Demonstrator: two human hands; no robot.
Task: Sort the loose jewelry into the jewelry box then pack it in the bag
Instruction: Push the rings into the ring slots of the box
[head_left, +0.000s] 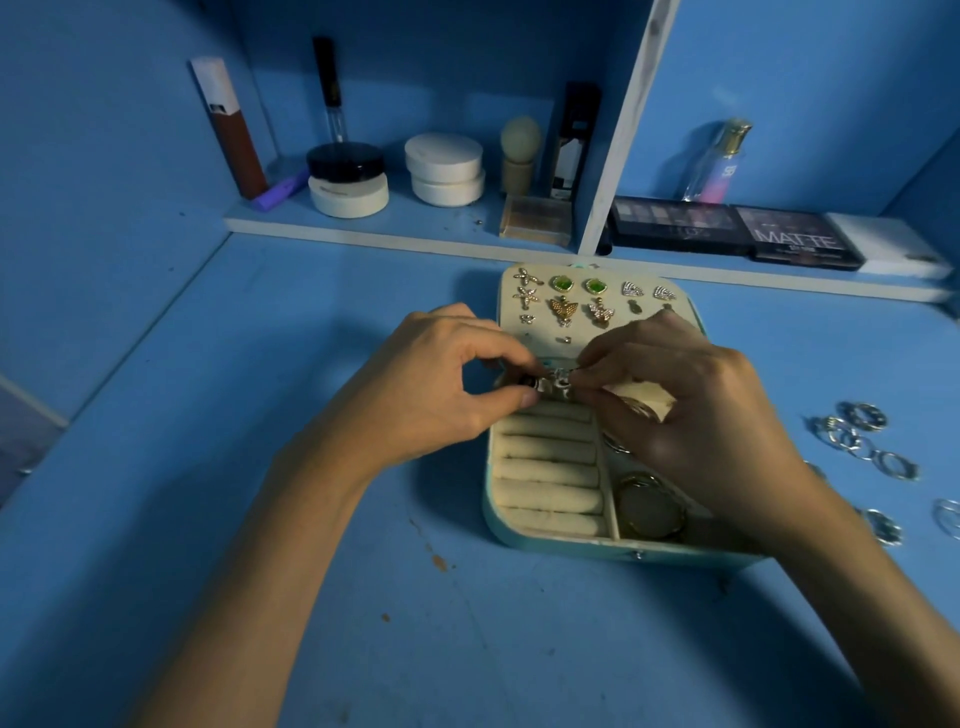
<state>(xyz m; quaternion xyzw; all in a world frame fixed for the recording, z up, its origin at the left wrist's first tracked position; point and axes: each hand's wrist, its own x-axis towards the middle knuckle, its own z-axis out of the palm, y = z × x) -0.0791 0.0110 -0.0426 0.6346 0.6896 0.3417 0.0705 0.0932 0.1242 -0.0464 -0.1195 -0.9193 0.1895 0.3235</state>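
An open teal jewelry box (571, 543) with cream lining lies on the blue desk. Its raised lid panel (506, 306) carries several pinned earrings, among them a green pair (577, 285). Cream ring rolls (545, 462) fill the box's left half, and gold bangles (649, 512) lie in a right compartment. Over the top ring roll, my left hand (447, 384) and my right hand (696, 410) both pinch a small silver ring (557, 385) between thumb and fingertips. Several loose silver rings (862, 441) lie on the desk to the right of the box.
A low shelf (395, 234) at the back holds cosmetic jars, tubes, a sponge on a stand and a perfume bottle (719, 161). Eyeshadow palettes (737, 231) lie on the shelf at the right. No bag shows in view.
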